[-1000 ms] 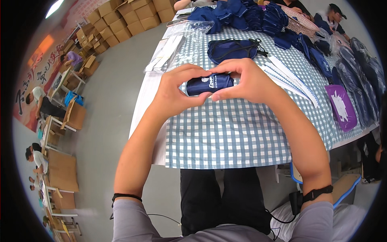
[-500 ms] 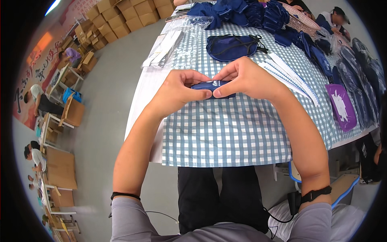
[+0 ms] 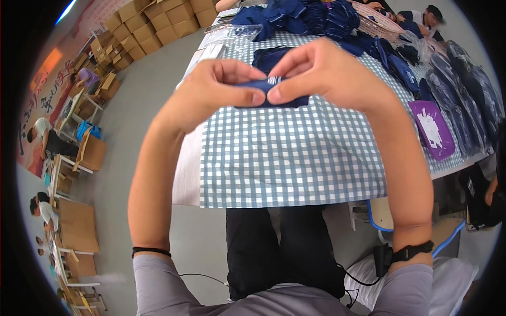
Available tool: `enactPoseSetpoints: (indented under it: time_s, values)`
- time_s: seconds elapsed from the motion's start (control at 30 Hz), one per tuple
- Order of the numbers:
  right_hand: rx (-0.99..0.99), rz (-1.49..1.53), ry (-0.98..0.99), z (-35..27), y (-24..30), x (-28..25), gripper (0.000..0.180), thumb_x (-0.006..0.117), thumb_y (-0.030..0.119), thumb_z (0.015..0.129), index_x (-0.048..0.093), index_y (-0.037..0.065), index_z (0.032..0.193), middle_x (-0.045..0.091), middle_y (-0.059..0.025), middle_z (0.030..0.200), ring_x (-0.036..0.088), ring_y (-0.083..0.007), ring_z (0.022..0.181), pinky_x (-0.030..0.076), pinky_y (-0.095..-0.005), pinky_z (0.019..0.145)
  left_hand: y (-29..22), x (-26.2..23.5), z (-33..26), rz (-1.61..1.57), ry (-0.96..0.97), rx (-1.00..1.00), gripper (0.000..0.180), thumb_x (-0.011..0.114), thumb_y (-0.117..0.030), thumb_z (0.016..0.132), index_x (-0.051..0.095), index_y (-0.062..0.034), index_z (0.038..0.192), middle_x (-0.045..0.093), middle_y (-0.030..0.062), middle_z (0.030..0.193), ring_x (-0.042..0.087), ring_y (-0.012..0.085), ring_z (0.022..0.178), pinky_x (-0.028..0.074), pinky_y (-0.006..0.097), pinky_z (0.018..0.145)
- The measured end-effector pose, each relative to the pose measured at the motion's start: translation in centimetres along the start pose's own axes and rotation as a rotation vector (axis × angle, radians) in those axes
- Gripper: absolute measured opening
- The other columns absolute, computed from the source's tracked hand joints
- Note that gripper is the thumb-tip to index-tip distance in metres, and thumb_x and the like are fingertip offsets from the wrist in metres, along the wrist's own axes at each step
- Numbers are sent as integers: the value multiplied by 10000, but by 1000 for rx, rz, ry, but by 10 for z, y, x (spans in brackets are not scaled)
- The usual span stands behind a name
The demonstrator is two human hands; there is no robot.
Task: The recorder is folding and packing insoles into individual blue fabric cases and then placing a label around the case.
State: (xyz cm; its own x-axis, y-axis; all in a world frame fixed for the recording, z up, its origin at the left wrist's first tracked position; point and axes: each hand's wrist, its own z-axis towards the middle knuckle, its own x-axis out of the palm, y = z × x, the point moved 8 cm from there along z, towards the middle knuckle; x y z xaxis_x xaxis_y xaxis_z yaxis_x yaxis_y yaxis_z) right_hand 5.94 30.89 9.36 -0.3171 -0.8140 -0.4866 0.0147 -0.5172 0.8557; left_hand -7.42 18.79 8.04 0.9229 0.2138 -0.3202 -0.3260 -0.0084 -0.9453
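Observation:
A small folded navy cloth item [image 3: 258, 85] with a white print on top is raised above the checked tablecloth [image 3: 284, 163]. My left hand [image 3: 213, 87] pinches its left part, thumb in front and fingertips along the back edge. On the other side my right hand [image 3: 324, 73] grips it the same way, the thumb tips close together at the middle. Behind my hands lies a dark blue cloth pouch [image 3: 270, 56], partly covered by my right fingers.
Heaped navy garments [image 3: 295, 20] lie along the far edge beside a pink basket [image 3: 377, 23]. To the right are a purple pouch [image 3: 444, 146] and dark garments in clear plastic [image 3: 448, 89]. Cardboard boxes [image 3: 182, 27] stand at far left; a person [image 3: 421, 21] sits at far right.
Both hands have lifted the folded cloth up and away from the tablecloth, still gripping it. My right hand and arm now cover the white rulers. The whole view has shifted slightly.

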Motion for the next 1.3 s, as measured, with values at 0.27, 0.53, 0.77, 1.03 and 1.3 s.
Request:
enactPoseSetpoints:
  time_s: [0.27, 0.53, 0.77, 1.03, 1.3]
  values:
    - [1, -170, -219, -78, 8, -102, 449, 924, 362, 786, 865, -2, 1042, 788, -105, 884, 704, -171, 819, 520, -302, 751, -71, 78, 72, 262, 116, 232, 564, 928, -286, 831, 763, 54, 1250, 824, 136, 1075, 791, 161, 954, 601, 274, 947]
    - [142, -311, -372, -143, -15, -180, 443, 934, 334, 764, 865, 6, 1054, 790, -91, 883, 691, -170, 805, 494, -296, 720, -71, 168, 138, -59, 207, 372, 403, 787, -190, 992, 728, 27, 1327, 799, 118, 1180, 755, 159, 1102, 571, 287, 1019]
    - [337, -541, -672, -207, -45, -274, 402, 933, 267, 761, 827, -42, 995, 764, -67, 841, 670, -137, 743, 494, -303, 693, 17, 243, 196, 942, -221, 214, 955, 746, -533, 1007, 357, 44, 1660, 786, 244, 1130, 747, 414, 1117, 550, 457, 1070]
    - [354, -533, -737, -235, -59, -275, 460, 936, 284, 751, 814, -51, 1042, 771, -100, 858, 683, -155, 758, 516, -319, 714, 35, 237, 204, 818, -108, 117, 1064, 811, -287, 975, 135, -32, 1757, 787, 208, 1013, 782, 340, 933, 621, 464, 892]
    - [342, -562, -708, -215, -48, -262, 505, 938, 290, 751, 806, -64, 1087, 779, -119, 896, 706, -176, 781, 538, -328, 748, 55, 218, 208, 543, -192, 106, 950, 901, -224, 886, 414, -68, 1686, 788, 138, 1240, 724, 334, 1183, 580, 442, 1037]
